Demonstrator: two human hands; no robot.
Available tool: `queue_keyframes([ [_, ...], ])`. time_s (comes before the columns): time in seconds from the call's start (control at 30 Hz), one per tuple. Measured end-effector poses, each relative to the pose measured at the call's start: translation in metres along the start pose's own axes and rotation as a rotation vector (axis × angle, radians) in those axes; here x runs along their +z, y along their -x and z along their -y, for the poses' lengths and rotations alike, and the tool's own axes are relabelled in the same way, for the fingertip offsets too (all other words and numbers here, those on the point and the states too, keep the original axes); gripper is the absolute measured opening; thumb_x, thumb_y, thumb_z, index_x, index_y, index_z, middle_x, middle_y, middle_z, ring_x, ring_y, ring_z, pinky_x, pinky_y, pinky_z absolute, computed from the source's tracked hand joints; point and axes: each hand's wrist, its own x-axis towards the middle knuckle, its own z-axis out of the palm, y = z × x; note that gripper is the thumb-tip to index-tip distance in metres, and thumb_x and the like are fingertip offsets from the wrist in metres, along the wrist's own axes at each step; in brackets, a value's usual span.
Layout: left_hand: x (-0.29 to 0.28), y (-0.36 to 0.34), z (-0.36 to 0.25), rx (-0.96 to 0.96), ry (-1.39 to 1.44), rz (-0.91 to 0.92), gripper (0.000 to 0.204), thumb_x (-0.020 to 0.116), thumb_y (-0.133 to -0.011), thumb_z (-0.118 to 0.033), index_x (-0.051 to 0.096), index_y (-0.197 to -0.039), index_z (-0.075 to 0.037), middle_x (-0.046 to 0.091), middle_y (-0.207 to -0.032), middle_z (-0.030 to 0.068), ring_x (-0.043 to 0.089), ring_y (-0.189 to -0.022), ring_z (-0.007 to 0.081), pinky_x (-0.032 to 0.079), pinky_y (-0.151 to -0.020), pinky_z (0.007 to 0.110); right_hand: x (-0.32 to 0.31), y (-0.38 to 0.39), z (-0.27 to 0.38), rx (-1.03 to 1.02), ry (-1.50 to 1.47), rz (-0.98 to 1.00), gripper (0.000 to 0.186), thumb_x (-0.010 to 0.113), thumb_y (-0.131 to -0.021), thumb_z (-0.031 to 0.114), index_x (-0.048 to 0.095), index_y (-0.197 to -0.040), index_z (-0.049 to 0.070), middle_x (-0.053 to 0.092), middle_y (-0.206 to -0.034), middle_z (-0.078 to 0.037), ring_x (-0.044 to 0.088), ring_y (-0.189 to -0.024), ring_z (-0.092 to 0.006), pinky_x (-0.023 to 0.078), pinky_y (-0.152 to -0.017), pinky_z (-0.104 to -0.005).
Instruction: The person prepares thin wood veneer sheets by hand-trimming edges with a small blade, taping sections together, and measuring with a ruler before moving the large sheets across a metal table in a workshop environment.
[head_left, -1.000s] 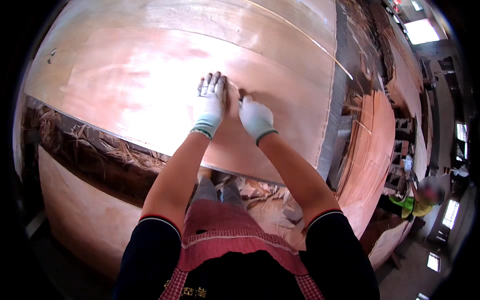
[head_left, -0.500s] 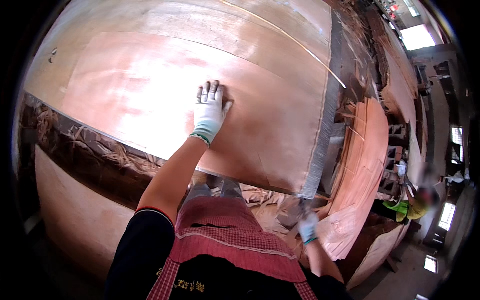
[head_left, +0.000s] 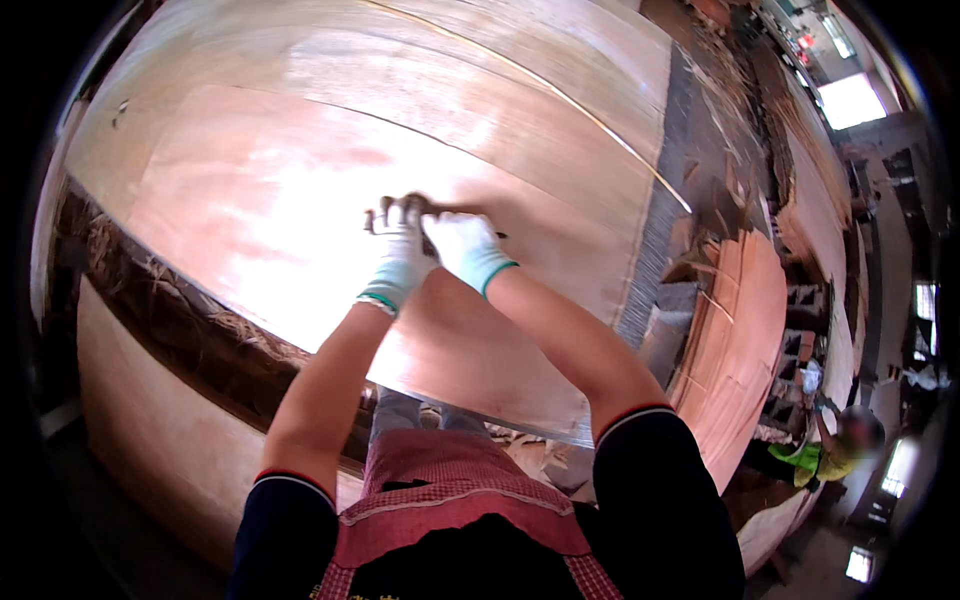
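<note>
Both my hands wear white work gloves with green cuffs. My left hand (head_left: 398, 250) lies on a pinkish wood veneer sheet (head_left: 250, 160), its dark-tipped fingers stretched out and a little apart. Right beside it, touching or nearly so, my right hand (head_left: 462, 243) is closed over the same sheet. A small dark tip shows by its outer side, but what it grips is mostly hidden. Beneath the sheet is a larger stack of pale veneer (head_left: 400, 80) with a grey layered edge (head_left: 655, 210).
A thin light strip (head_left: 560, 92) lies across the stack. To the right stands a bundle of reddish veneer pieces (head_left: 740, 310). A curved sheet (head_left: 160, 390) leans at the lower left, near wood scraps (head_left: 200, 300). A person in a yellow-green top (head_left: 825, 460) is at far right.
My right hand has come up from beyond the sheet's near right edge to beside my left hand. The left hand has shifted slightly nearer and left. The view has tilted a little.
</note>
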Motion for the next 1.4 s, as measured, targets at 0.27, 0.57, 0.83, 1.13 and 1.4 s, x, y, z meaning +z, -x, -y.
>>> queue_keyframes([
  [0.27,-0.016,-0.002,-0.007,-0.029,-0.049,0.217,0.107,0.081,-0.061,-0.052,0.033,-0.142,-0.002,0.036,-0.143,0.0108,0.026,-0.134,0.0309,0.013,-0.112,0.056,-0.051,0.221,-0.203,0.272,-0.162,0.324,0.019,0.053,-0.089,0.02,0.061,-0.104,0.013,0.066,-0.082,-0.012,0.065,-0.075,-0.032,0.052,-0.064,-0.0418],
  [0.57,-0.017,-0.006,-0.005,0.014,-0.058,0.236,0.114,0.081,-0.063,-0.054,0.024,-0.145,0.002,0.029,-0.143,0.022,0.021,-0.136,0.0432,0.012,-0.111,0.063,-0.067,0.305,-0.156,0.73,-0.463,-0.15,0.014,0.057,-0.088,0.016,0.056,-0.097,0.005,0.061,-0.092,-0.019,0.059,-0.085,-0.0421,0.048,-0.072,-0.0488],
  [0.83,-0.053,-0.102,0.07,0.342,-0.32,0.456,0.025,0.056,-0.086,-0.028,0.067,-0.101,-0.012,0.067,-0.102,0.0099,0.065,-0.095,0.029,0.053,-0.082,0.044,-0.053,0.187,0.001,0.726,-0.489,0.225,0.02,0.057,-0.082,0.008,0.053,-0.102,0.007,0.057,-0.107,-0.021,0.059,-0.091,-0.0435,0.048,-0.074,-0.0544],
  [1.13,-0.068,-0.254,0.184,0.503,-0.08,0.413,0.034,0.07,-0.074,-0.037,0.064,-0.094,-0.01,0.065,-0.092,0.0148,0.062,-0.093,0.0337,0.049,-0.08,0.045,-0.016,0.195,-0.006,1.186,-1.209,-0.047,0.022,0.053,-0.096,0.024,0.056,-0.103,0.003,0.062,-0.095,-0.007,0.059,-0.077,-0.0161,0.046,-0.063,-0.0265],
  [1.4,-0.104,-0.287,0.244,0.686,0.121,0.448,0.025,0.067,-0.073,-0.025,0.06,-0.081,-0.003,0.062,-0.081,0.0201,0.058,-0.077,0.038,0.045,-0.069,0.047,-0.034,0.191,-0.004,0.669,-0.265,0.262,0.032,0.044,-0.098,0.017,0.055,-0.124,0.002,0.065,-0.113,-0.002,0.06,-0.091,-0.0067,0.045,-0.066,-0.0186],
])
